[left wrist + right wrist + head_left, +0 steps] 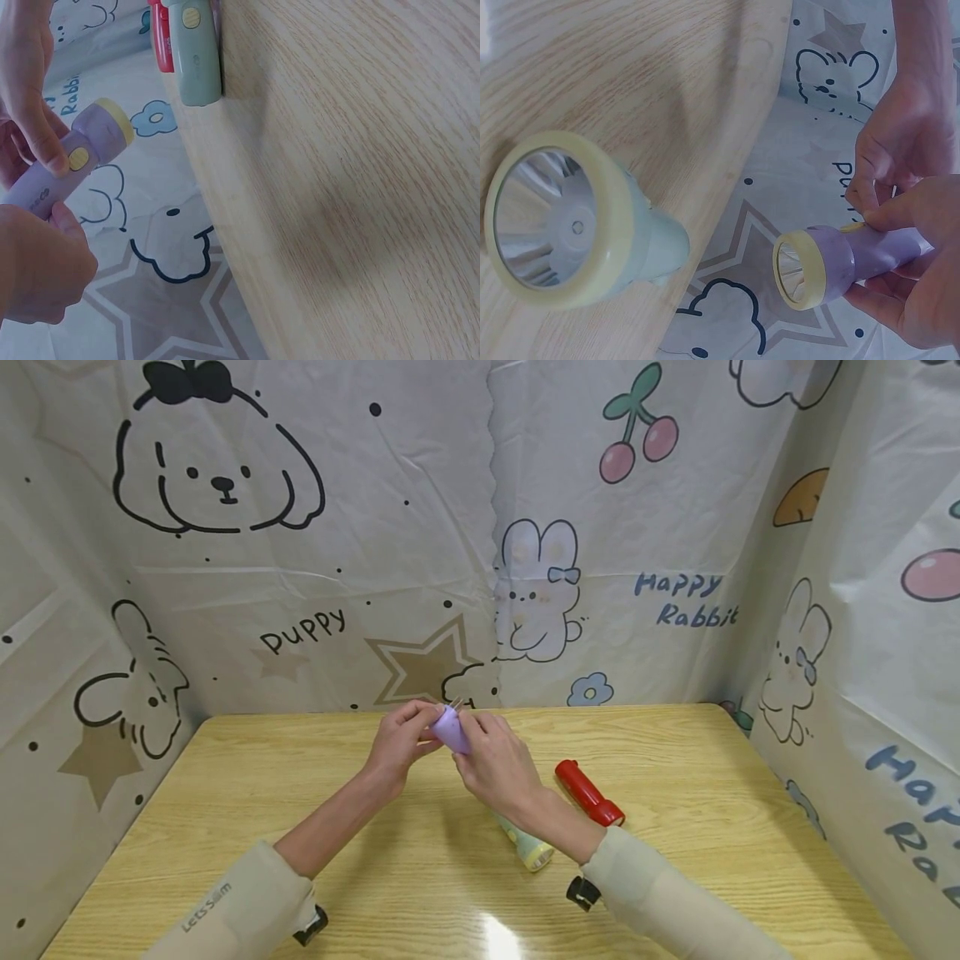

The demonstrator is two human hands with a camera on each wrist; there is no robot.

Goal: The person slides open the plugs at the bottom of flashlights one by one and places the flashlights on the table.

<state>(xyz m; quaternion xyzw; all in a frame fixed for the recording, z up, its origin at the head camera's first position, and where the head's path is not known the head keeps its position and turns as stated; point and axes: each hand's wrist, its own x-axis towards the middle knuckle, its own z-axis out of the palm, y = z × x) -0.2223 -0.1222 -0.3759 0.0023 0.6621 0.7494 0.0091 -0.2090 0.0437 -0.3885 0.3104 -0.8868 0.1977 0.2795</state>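
Both hands hold a purple flashlight (452, 731) (103, 139) (874, 253) with a yellow rim and yellow switch, above the table's far part. My left hand (397, 745) (45, 266) (907, 142) grips it from the left, fingers bent at the barrel. From the other side, my right hand (498, 764) (26, 82) (922, 270) has its thumb beside the switch and fingers curled under the barrel. In the right wrist view the lens faces the camera side. Part of the barrel is hidden by the hands.
A pale green flashlight (531, 847) (196, 64) (649, 240) with a yellow rim lies on the wooden table (262, 785), partly under my right forearm in the head view. Right of it lies a red flashlight (588, 793) (161, 41). Printed cloth (420, 568) surrounds the table's back and sides.
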